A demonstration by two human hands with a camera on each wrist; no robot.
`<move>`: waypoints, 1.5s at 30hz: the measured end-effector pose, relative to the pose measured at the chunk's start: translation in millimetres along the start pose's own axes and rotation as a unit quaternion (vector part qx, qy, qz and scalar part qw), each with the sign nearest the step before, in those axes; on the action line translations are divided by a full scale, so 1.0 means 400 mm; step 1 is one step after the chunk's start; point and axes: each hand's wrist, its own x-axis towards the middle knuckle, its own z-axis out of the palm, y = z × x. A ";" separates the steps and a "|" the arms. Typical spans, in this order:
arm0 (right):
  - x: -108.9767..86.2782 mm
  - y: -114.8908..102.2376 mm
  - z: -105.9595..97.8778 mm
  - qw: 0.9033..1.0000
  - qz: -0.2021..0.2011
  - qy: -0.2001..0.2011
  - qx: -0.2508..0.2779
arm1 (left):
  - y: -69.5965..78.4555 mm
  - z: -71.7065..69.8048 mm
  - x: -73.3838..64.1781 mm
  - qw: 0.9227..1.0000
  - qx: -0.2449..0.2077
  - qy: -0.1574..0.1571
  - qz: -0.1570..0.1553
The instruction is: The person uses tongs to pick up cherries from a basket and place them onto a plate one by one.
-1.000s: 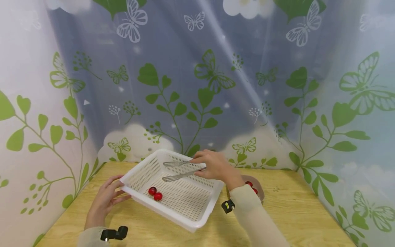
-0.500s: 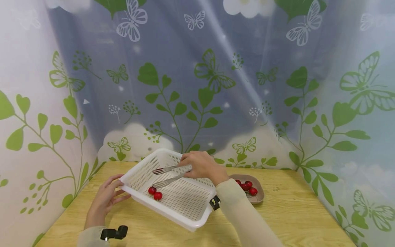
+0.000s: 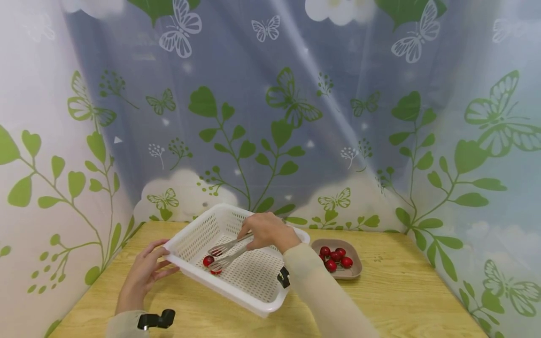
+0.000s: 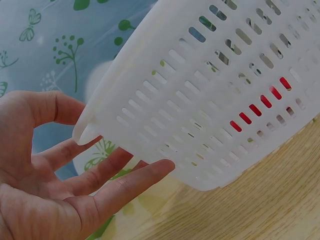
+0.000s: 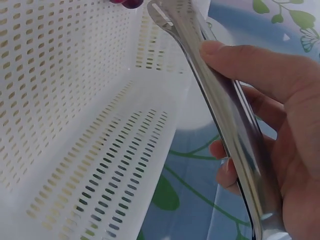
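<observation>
At the left corner of a white perforated plastic basket [image 3: 262, 307], my left hand [image 3: 141, 274] pinches the rim, with the fingers against the outer wall [image 4: 175, 100]. My right hand [image 3: 269, 230] holds metal tongs [image 5: 220, 100] over the basket, their slotted heads apart and low inside. Two cherries [image 3: 208, 261] lie on the basket floor between and under the tong heads; the lower head partly covers one. A red patch also shows at the upper head; whether cherry or reflection, I cannot tell. Through the slots in the left wrist view, red cherry skin [image 4: 255, 110] is visible.
To the right of the basket, a brownish shallow dish [image 3: 356, 272] holds several cherries [image 3: 346, 262] with stems. Everything stands on a wood-grain table [image 3: 405, 291]. A patterned curtain [image 3: 338, 155] hangs behind and along both sides.
My right hand has moved left and down with the tongs, bringing their heads onto the cherries in the basket. The dish has come into fuller view. My left hand has stayed put.
</observation>
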 end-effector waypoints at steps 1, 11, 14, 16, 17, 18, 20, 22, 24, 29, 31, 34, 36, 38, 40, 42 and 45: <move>0.004 -0.002 0.003 1.000 0.001 -0.003 0.003 | 0.000 0.000 0.000 1.000 0.000 0.000 0.000; 0.033 -0.014 0.019 0.999 0.026 -0.030 0.026 | 0.000 0.000 0.001 1.000 0.003 -0.001 0.001; 0.037 -0.016 0.023 0.999 0.027 -0.033 0.030 | 0.002 0.000 0.000 1.000 0.007 0.000 0.002; 0.040 -0.017 0.025 0.999 0.027 -0.032 0.029 | 0.003 0.000 -0.001 1.000 0.008 0.001 0.002; 0.042 -0.017 0.026 0.999 0.026 -0.031 0.026 | 0.003 0.001 -0.001 1.000 0.008 0.001 0.003; 0.044 -0.018 0.027 0.999 0.026 -0.031 0.024 | 0.003 0.001 -0.001 1.000 0.010 0.002 0.003; 0.049 -0.019 0.029 0.999 0.025 -0.031 0.023 | 0.003 0.001 -0.002 1.000 0.011 0.002 0.003; 0.052 -0.019 0.033 0.999 0.026 -0.033 0.024 | 0.003 0.001 -0.001 1.000 0.013 0.003 0.003; 0.054 -0.019 0.036 0.999 0.027 -0.036 0.026 | 0.003 0.001 -0.001 1.000 0.014 0.003 0.002; 0.054 -0.016 0.038 0.998 0.025 -0.035 0.034 | 0.002 0.001 0.000 1.000 0.014 0.003 0.001; 0.052 -0.014 0.034 0.999 0.025 -0.032 0.036 | 0.002 0.001 0.000 1.000 0.013 0.003 0.001; 0.049 -0.011 0.024 0.998 0.030 -0.022 0.041 | 0.003 0.000 -0.001 1.000 0.011 0.001 0.002; 0.046 -0.009 0.016 0.998 0.035 -0.018 0.044 | 0.003 0.000 -0.001 1.000 0.010 0.001 0.003; 0.043 -0.007 0.007 0.998 0.037 -0.017 0.043 | 0.004 -0.001 -0.001 1.000 0.010 0.001 0.004; 0.039 -0.003 -0.002 0.998 0.042 -0.020 0.041 | 0.003 -0.001 -0.001 1.000 0.010 0.000 0.005; 0.034 0.002 -0.010 0.998 0.048 -0.022 0.037 | 0.003 -0.001 -0.001 1.000 0.010 0.001 0.005; 0.026 0.015 -0.017 0.997 0.067 -0.027 0.029 | 0.002 0.000 0.000 1.000 0.011 0.001 0.004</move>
